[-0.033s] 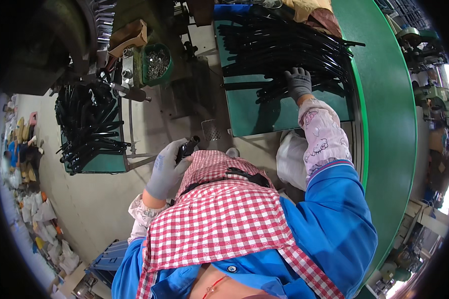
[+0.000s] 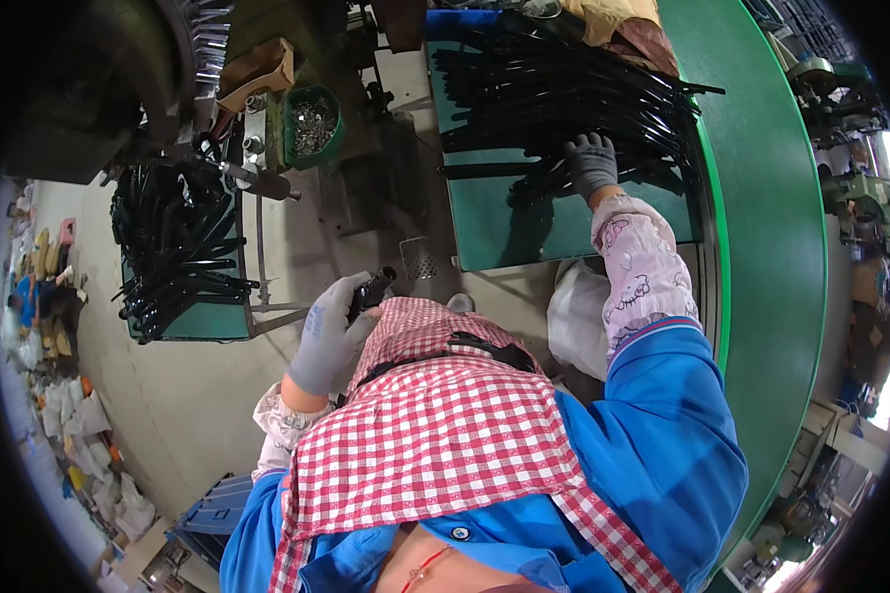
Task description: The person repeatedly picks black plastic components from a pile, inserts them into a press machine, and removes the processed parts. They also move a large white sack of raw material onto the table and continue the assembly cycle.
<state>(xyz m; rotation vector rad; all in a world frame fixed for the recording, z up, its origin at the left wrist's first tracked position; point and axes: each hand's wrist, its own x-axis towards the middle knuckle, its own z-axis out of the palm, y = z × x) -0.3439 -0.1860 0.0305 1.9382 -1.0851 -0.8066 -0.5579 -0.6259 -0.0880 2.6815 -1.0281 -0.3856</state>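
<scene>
Black rods: pile of long black metal rods (image 2: pixel 564 94) across the green-topped bench (image 2: pixel 504 232), near its right edge.
Right hand (image 2: pixel 591 163): grey glove, arm outstretched, fingers spread flat on the rods.
Left hand (image 2: pixel 331 331): grey glove, fingers curled round a small black part (image 2: pixel 371 292).
Open room: bare floor (image 2: pixel 188 395) left.

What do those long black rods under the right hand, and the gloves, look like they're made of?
The long black rods look like metal with a glossy dark coating: they are thin and rigid, with bright glints along them, though plastic cannot be ruled out. The gloves on the right hand and left hand look like grey knitted fabric, matte and close-fitting.
</scene>
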